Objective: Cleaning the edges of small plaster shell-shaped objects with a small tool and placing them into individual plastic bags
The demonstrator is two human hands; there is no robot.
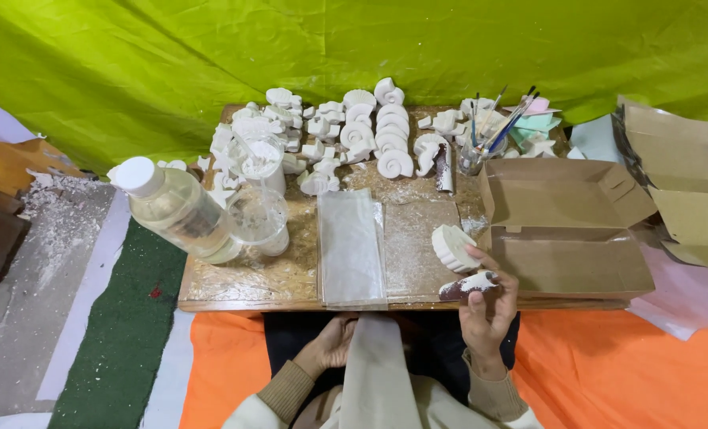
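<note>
A green tarp (354,48) is hanging as a backdrop far beyond both hands, and an orange cloth (608,365) is spreading under and to the right of them. The low wooden counter (235,282) is sitting just ahead of the hands, dusted with white powder. An open cardboard box (564,230) is lying directly ahead of the right hand, partly over the counter's right edge. A clear plastic bottle with a white cap (175,208) is leaning well off to the left of the left hand, beside a clear plastic cup (258,214). A clear plastic sheet (351,246) is lying just ahead of the left hand. A crowd of white plaster shell figures (354,131) is standing at the far edge, with a jar of paintbrushes (477,151) beyond the right hand.

The right hand (487,314) is curling its fingers around a dark tool caked in white (469,284), while the thumb is touching a ribbed white plaster piece (455,248) resting at the counter's near edge. The left hand (331,345) is resting half-closed in the lap on a pale cloth (378,365), seemingly holding nothing.

The plaster piece is looking brittle and sitting close to the edge; a hard push from the tool could probably chip its ribs or nudge it off onto the cloth.
</note>
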